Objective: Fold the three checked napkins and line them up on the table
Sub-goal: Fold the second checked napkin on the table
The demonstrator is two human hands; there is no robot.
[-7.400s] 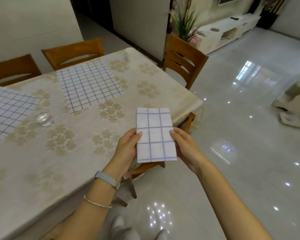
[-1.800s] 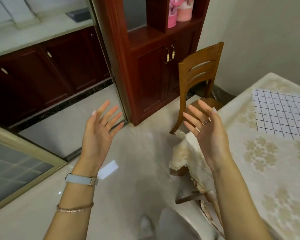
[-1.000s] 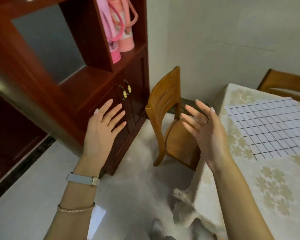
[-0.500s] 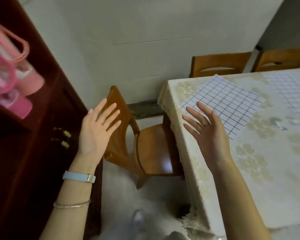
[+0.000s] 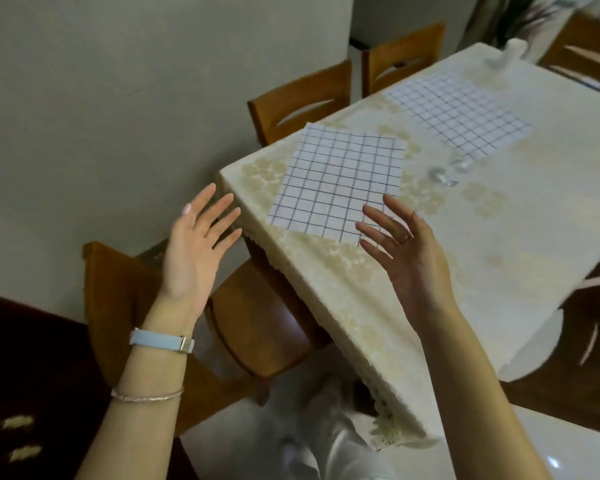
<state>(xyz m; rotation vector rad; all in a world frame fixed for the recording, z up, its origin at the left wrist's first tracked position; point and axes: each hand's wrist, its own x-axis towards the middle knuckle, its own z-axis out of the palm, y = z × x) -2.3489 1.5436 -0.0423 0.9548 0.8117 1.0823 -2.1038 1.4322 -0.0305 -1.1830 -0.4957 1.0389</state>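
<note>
Head view: left hand point(image 5: 194, 251) and right hand point(image 5: 409, 258) hover spread and empty by the bench point(image 5: 499, 237) corner. Unfolded, the nearer napkin point(image 5: 336, 181) lies mid-frame, the farther napkin point(image 5: 458, 116) upper right. Next, probably pinching the nearer one's corners to fold it.

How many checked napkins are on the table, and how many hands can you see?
Checked napkins: 2, the near napkin and the far napkin, both flat and unfolded.
Hands: 2, the left hand and the right hand, both open and empty.
Total: 4.
</note>
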